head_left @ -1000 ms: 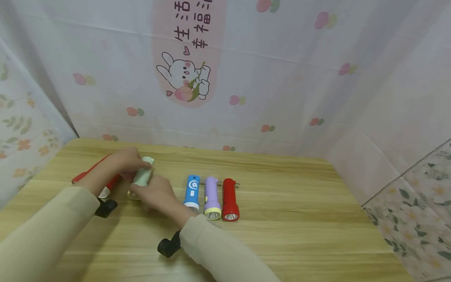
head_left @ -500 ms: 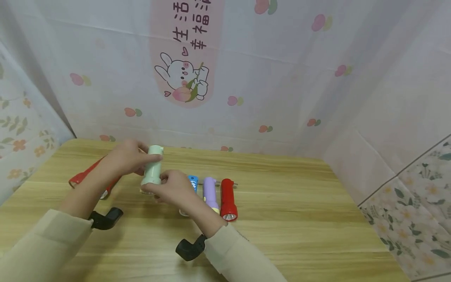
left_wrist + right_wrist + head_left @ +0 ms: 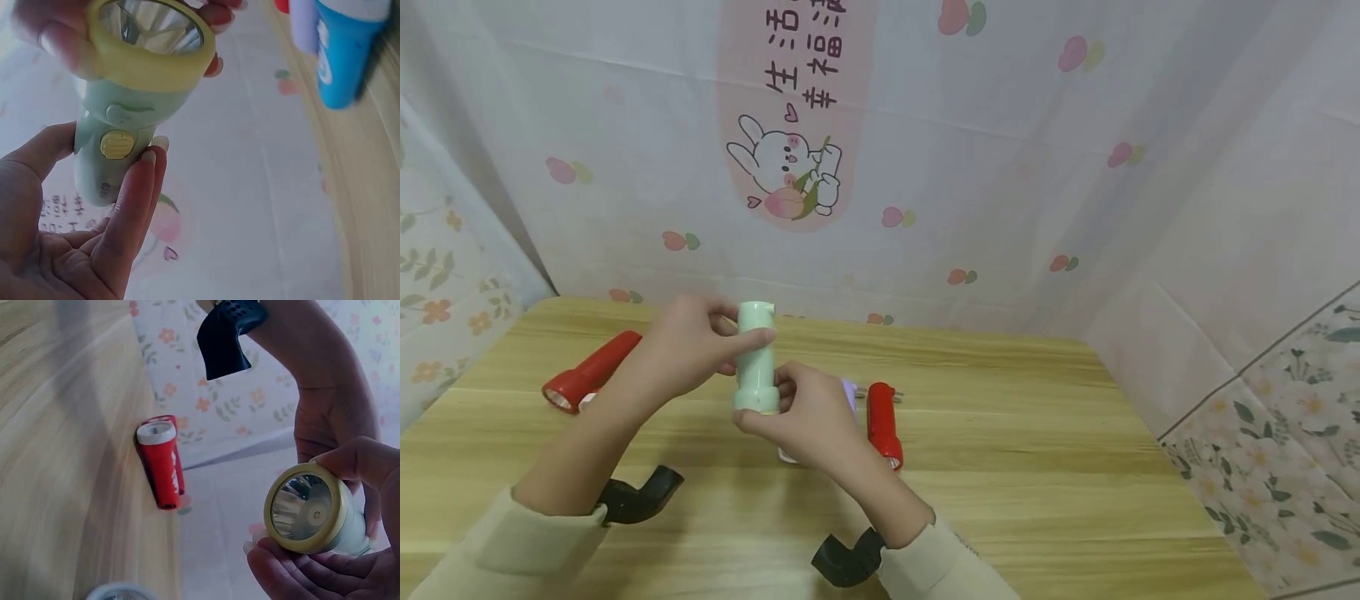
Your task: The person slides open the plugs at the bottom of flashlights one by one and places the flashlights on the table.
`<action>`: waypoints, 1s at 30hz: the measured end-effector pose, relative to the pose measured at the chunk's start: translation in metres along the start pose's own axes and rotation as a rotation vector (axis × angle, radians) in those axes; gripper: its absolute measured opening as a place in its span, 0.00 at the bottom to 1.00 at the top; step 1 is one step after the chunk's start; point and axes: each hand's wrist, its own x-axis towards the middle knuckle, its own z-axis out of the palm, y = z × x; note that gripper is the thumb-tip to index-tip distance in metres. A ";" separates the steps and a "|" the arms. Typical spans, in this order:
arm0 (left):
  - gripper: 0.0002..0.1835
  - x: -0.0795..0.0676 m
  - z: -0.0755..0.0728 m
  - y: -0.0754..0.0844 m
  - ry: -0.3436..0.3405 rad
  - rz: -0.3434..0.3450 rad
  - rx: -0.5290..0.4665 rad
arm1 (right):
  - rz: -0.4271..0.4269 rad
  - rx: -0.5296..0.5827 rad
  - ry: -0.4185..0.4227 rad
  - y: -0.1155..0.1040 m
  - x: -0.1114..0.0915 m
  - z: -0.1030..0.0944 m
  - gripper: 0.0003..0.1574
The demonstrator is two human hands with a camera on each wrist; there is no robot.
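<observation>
Both hands hold a pale green flashlight (image 3: 756,362) above the table. Its yellow-rimmed head faces down toward the person, and the yellow switch shows in the left wrist view. My left hand (image 3: 688,346) pinches the narrow tail end between thumb and fingers. Around the wide head end, my right hand (image 3: 812,417) has its thumb and fingers, gripping near the yellow rim (image 3: 334,500). Under the right hand, a purple flashlight (image 3: 850,393) is mostly hidden; a blue flashlight (image 3: 344,59) shows better in the left wrist view.
A red flashlight (image 3: 883,421) lies right of the purple one. At the left lies another red flashlight (image 3: 593,371), with a white-rimmed red flashlight (image 3: 164,465) beside it. A printed curtain (image 3: 1000,183) hangs behind the wooden table (image 3: 1037,467).
Both hands have lifted the green flashlight off the table's left part and carried it right. It now stands more upright. The right arm covers more of the blue and purple flashlights.
</observation>
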 end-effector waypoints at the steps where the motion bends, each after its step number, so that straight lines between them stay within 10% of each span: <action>1: 0.34 -0.002 0.001 0.002 0.007 0.006 -0.008 | -0.009 0.002 0.002 0.001 -0.003 -0.002 0.23; 30: 0.26 -0.009 0.051 0.044 0.126 0.231 -0.327 | -0.251 -0.176 0.133 0.028 -0.032 -0.079 0.34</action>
